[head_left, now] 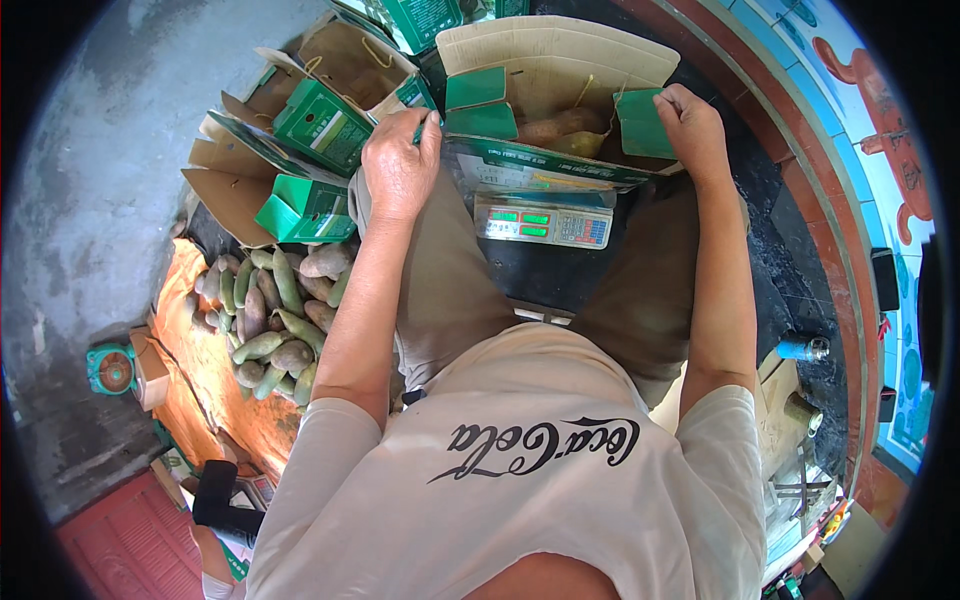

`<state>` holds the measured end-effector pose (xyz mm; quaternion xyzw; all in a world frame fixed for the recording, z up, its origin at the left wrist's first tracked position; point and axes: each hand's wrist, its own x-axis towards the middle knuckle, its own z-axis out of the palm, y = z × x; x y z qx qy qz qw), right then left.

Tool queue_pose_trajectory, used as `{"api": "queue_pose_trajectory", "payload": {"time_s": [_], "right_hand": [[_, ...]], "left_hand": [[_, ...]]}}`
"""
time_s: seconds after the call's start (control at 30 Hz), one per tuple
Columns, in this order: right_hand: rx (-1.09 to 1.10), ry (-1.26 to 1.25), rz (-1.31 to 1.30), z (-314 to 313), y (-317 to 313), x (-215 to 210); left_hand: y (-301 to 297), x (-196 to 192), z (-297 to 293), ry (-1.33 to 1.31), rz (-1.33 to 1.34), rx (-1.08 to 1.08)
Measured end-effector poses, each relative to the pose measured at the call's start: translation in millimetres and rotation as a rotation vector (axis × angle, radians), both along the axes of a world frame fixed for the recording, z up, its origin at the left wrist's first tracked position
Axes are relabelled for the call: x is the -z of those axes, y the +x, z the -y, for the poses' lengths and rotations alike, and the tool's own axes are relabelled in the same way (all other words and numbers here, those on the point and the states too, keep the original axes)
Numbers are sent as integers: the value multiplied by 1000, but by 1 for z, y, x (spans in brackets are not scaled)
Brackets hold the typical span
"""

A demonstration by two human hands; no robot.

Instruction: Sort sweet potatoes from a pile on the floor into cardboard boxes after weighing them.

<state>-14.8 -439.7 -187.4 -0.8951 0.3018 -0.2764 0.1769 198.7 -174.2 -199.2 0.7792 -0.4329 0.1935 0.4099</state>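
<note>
In front of me an open cardboard carton point(545, 160), green outside and brown inside, rests on a digital weighing scale point(543, 222) with lit green displays. Inside lie elongated brown and yellowish-green vegetables point(575, 138). My right hand point(692, 130) is closed at the carton's right end, gripping the edge of its green side flap point(643, 124). At the left end, my left hand point(400, 162) is closed beside the left flaps point(478, 105). A small dark-green piece shows between its thumb and fingers; I cannot tell what it is.
More open green cartons point(320, 125) stand close on the left. Below them, a heap of green and brown elongated vegetables point(285, 310) lies on an orange sheet point(180, 335). A blue can-like object point(803, 347) is at right, near the tiled wall edge point(835, 250).
</note>
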Motion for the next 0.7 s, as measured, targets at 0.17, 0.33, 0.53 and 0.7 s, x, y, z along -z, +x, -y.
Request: {"api": "queue_pose_trajectory", "payload": {"time_s": [0.17,0.33,0.53,0.7], "right_hand": [[19,2,-9,2,-1,-1],[29,-35,35,-3,5,2],[-32,-88,-112,-10,15,17],[-137,48,-295,12,27,29]], "left_hand": [[-1,-4,4,-10,8,9],[-1,0,6,-63,29,24],[1,1,1,-104,23,52],[3,-2,-10,-124,26,57]]}}
